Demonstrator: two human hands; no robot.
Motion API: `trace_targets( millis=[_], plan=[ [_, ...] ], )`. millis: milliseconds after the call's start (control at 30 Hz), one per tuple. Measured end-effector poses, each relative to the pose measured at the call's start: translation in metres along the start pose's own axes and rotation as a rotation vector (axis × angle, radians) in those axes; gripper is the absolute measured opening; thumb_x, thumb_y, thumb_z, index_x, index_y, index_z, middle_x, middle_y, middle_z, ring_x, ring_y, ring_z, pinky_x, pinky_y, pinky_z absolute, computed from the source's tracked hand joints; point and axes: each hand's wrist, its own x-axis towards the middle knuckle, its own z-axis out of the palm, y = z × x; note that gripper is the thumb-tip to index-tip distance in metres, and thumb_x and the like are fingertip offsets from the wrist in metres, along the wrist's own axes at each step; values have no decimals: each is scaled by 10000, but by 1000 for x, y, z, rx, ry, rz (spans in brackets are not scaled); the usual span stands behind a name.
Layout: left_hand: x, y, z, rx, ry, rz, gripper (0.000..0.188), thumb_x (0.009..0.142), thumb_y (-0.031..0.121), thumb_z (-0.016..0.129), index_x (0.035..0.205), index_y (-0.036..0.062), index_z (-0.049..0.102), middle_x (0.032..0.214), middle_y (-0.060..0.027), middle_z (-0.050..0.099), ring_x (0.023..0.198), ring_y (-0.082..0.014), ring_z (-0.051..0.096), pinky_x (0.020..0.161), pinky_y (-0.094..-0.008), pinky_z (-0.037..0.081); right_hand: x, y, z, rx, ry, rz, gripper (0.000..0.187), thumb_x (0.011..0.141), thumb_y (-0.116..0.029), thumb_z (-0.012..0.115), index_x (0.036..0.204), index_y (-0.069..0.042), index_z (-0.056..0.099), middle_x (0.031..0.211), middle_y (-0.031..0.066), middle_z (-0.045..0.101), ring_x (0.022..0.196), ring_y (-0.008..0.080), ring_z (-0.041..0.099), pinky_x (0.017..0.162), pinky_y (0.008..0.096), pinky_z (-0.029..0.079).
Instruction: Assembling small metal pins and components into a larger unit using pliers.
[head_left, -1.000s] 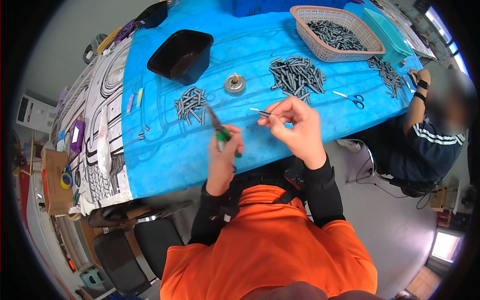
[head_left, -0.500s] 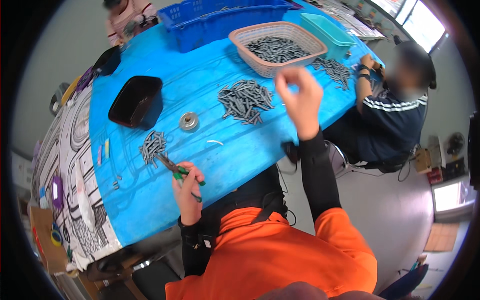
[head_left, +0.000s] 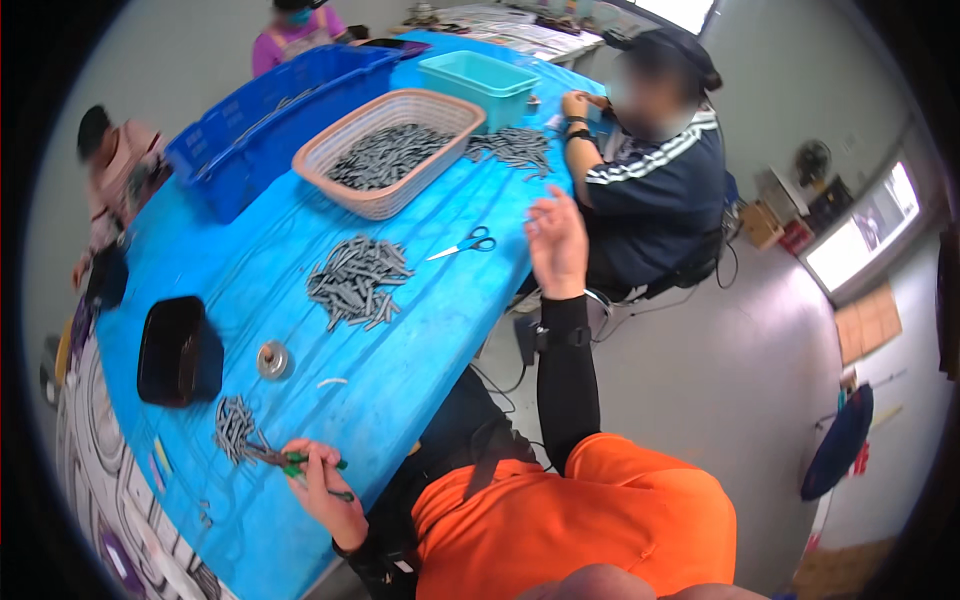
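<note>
Right hand (head_left: 557,242) has moved away from the peach basket (head_left: 385,205) and now hangs by the edge of the blue surface (head_left: 440,305).

Its grip is loosely parted, with nothing visible in it; the left hand (head_left: 320,482) has its grip wrapped around green-handled pliers (head_left: 293,458), whose tips are at the edge of the small pile of grey pieces (head_left: 233,430). Likely metal, the pliers should feel stiff and sturdy, best held well back on the handles, clear of the jaws. The grey pieces look light and would probably suit a mid-length pinch.
</note>
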Motion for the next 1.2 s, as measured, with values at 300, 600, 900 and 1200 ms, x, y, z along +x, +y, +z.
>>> trace_targets(
  millis=[300, 600, 900, 1200],
  plan=[
    [6, -4, -3, 23, -55, 11, 147, 923, 46, 493, 1063, 7, 470, 794, -44, 455, 727, -118, 425, 676, -277, 356, -98, 0, 29, -1109, -262, -466, 171, 759, -34, 607, 668, -60, 465, 650, 59, 472, 613, 225, 488, 571, 330, 403],
    [1, 10, -2, 15, -144, 24, 146, 928, 54, 498, 1059, -8, 483, 834, -55, 475, 733, -134, 425, 691, -294, 347, -10, -54, 33, -1978, 299, -591, 976, 809, -560, 621, 1470, -19, 149, 1509, 280, 109, 1384, 500, 65, 987, 731, 166],
    [1, 3, 7, -64, -100, 46, 186, 899, 45, 542, 1069, -10, 491, 857, -81, 508, 759, -168, 455, 706, -316, 376, -150, -37, 84, 352, -2202, 351, 1276, 552, -853, 537, 1432, 35, 285, 1505, 304, 96, 1404, 441, 99, 1116, 517, 140],
    [2, 6, 6, -43, -31, 52, 159, 882, 10, 531, 1033, 0, 485, 783, -68, 486, 725, -156, 454, 693, -314, 380, -152, -14, 80, 365, -2049, 568, 1152, 632, -752, 605, 1398, 64, 332, 1487, 333, 108, 1379, 514, 77, 1052, 646, 154]
  ],
)
